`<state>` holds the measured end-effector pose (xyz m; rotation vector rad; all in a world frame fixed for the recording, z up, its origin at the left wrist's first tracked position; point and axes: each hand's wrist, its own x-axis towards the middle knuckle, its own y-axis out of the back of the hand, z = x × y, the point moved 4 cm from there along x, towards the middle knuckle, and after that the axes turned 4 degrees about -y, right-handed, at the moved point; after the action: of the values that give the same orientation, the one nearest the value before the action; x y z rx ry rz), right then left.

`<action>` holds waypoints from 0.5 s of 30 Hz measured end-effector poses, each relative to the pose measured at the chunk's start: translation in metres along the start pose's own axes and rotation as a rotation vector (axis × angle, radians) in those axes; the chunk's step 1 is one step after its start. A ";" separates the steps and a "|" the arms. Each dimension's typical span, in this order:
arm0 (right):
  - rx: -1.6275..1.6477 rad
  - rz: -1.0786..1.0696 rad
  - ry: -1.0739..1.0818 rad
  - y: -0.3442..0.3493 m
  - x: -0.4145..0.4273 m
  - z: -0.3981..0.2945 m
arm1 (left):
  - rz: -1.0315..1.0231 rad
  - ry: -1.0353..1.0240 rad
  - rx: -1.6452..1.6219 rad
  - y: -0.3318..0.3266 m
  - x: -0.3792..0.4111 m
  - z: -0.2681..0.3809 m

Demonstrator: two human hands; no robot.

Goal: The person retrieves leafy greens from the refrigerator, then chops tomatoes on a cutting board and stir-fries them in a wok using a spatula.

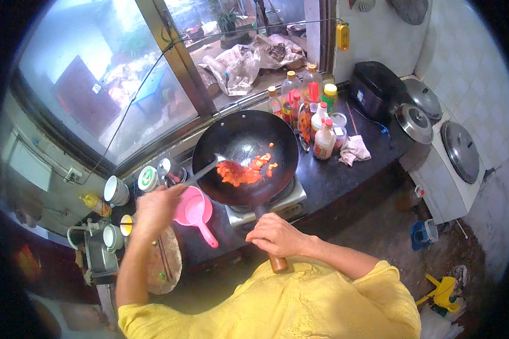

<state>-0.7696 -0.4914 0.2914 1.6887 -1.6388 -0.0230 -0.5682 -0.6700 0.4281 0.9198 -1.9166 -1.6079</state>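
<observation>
A black wok (250, 131) rests on a silver stove (299, 195), with orange-red chopped food (241, 171) in its lower middle. My left hand (159, 207) grips the handle of a metal wok spatula (203, 171), whose head is at the left end of the food. Around the wok's wooden handle (278, 263) my right hand (275, 235) is closed, near my yellow top. Just right of my left hand is a pink plastic ladle (208, 233), partly hidden by that hand. Below, a round wooden cutting board (174, 262) bears a pair of chopsticks (165, 258).
Several sauce bottles (324, 142) and a crumpled cloth (355, 150) stand right of the wok. Farther right are a black cooker (377, 87) and metal pot lids (460, 150). Stacked white bowls (116, 190) and a sink (102, 254) lie left. A window (110, 76) runs behind the counter.
</observation>
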 end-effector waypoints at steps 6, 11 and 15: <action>-0.008 -0.034 -0.019 0.001 0.004 -0.002 | -0.054 0.026 -0.110 0.012 -0.005 -0.011; 0.009 -0.079 -0.013 0.003 0.005 -0.001 | 0.016 -0.039 -0.241 -0.007 0.008 0.004; -0.005 -0.040 -0.015 0.004 0.001 0.003 | -0.092 0.027 -0.192 0.027 -0.020 -0.012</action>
<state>-0.7746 -0.4933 0.2916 1.7212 -1.6146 -0.0592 -0.5519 -0.6607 0.4580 0.9556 -1.6887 -1.7875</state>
